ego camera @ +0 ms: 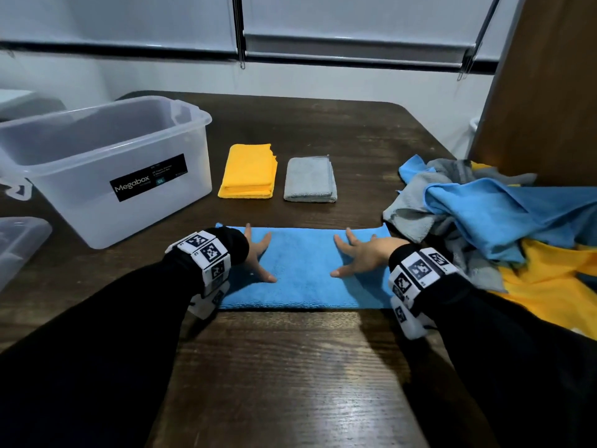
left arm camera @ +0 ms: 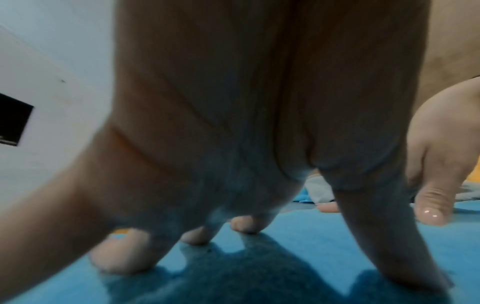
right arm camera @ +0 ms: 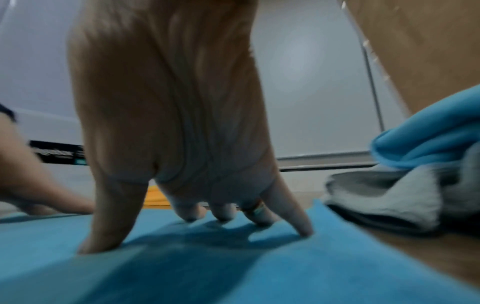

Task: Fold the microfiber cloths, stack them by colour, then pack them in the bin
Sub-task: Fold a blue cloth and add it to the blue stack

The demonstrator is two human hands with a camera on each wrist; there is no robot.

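On the dark wood tabletop point(ego camera: 290, 367), the blue cloth point(ego camera: 303, 273) lies as a flat strip at centre, soft, light and limp, pressed by the spread left hand point(ego camera: 258, 257) and right hand point(ego camera: 361, 257), best pinched at its 3 and 9 o'clock ends.

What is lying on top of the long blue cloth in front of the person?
Both hands press flat on the blue cloth: left hand near its left end, right hand near its right. Nothing else lies on it.
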